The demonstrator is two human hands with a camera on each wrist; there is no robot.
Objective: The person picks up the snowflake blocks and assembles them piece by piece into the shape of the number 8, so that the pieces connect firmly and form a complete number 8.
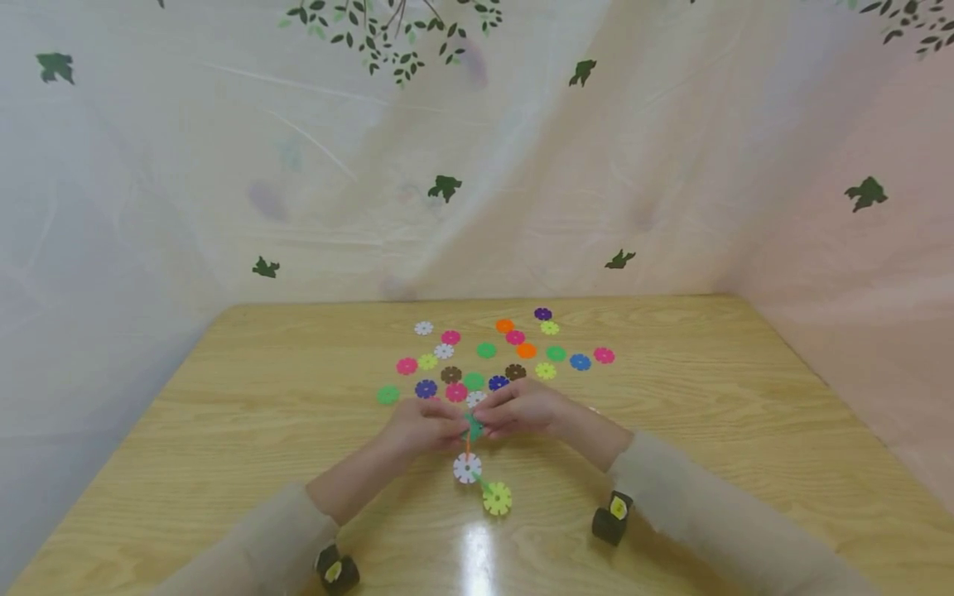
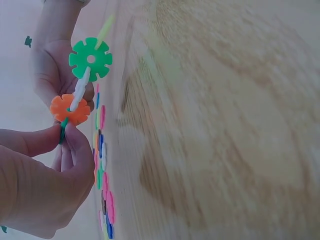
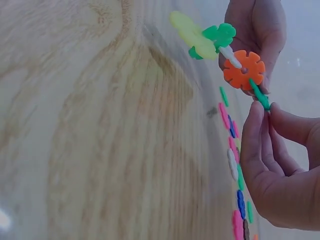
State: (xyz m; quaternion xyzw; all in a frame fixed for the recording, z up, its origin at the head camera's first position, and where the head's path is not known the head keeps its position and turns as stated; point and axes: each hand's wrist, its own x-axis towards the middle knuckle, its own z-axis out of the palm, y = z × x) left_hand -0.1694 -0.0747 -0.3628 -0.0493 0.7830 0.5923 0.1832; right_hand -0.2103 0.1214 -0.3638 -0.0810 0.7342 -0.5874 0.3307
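Note:
Both hands meet above the near middle of the table around a chain of notched plastic interlocking discs. My left hand (image 1: 425,426) pinches the green end disc (image 2: 63,131) between thumb and fingers. From the other side my right hand (image 1: 525,407) pinches the same green disc (image 3: 260,95) by its edge. Slotted into it is an orange disc (image 3: 244,70). Beyond that come a white disc (image 1: 467,468), a second green disc (image 2: 90,59) and a yellow disc (image 1: 497,498) at the chain's free end, which points toward me.
Many loose discs lie flat beyond the hands, among them a brown disc (image 1: 451,375), a blue disc (image 1: 580,362) and an orange disc (image 1: 505,326). The wooden table (image 1: 246,397) ends at a hanging cloth (image 1: 335,207) printed with birds and leaves.

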